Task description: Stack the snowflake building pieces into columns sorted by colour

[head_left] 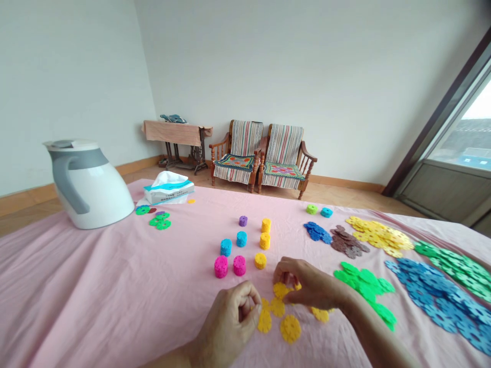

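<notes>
My left hand (pixel 232 319) is closed in a pinch at the near edge of some scattered yellow snowflake discs (pixel 290 328). A trace of yellow shows between its thumb and forefinger, mostly hidden by the fingers. Just to the right, my right hand (pixel 303 281) is bent down over the same discs, its thumb apart from the curled fingers and its fingertips close to one disc (pixel 281 291). Beyond the hands stand short stacks of such discs: yellow (pixel 260 261), pink (pixel 221 267), blue (pixel 226 247) and purple (pixel 243 221).
Loose piles lie to the right: bright green (pixel 364 283), blue (pixel 441 296), yellow (pixel 379 235), brown (pixel 347 241) and dark blue (pixel 317 232). A white-grey jug (pixel 95 189) and a tissue box (pixel 169 191) stand at left on the pink cloth (pixel 115 286). Two chairs (pixel 245 140) are behind.
</notes>
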`<state>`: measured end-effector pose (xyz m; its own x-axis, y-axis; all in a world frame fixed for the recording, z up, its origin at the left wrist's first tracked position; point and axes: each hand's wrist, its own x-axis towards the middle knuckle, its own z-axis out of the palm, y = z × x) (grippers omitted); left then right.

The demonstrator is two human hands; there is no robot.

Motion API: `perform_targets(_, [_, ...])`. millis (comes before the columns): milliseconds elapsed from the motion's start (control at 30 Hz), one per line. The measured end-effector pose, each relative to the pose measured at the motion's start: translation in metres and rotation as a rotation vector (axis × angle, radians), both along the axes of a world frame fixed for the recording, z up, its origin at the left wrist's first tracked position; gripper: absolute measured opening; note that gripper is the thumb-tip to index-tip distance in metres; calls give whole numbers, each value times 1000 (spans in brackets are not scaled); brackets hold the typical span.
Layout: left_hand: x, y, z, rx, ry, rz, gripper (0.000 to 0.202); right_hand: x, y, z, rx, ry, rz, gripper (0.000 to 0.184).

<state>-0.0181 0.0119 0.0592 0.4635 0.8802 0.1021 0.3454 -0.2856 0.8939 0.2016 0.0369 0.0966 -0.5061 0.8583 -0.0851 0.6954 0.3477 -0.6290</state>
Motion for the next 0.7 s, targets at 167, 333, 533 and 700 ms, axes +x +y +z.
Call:
perform_targets(167, [0, 0, 1, -5, 16, -3, 11, 1, -1, 3, -29, 20, -23, 28])
perform_targets(333, [0, -1, 1, -11, -2, -3, 11, 0, 1, 5, -11, 50, -57, 25])
perform_targets(533, [0, -1, 1, -3, -3, -2, 11, -17, 15, -12, 302, 198, -343, 19])
perform_targets(700, [1, -1, 1, 1, 3, -6, 13, -38, 26, -34, 413, 303, -451, 20])
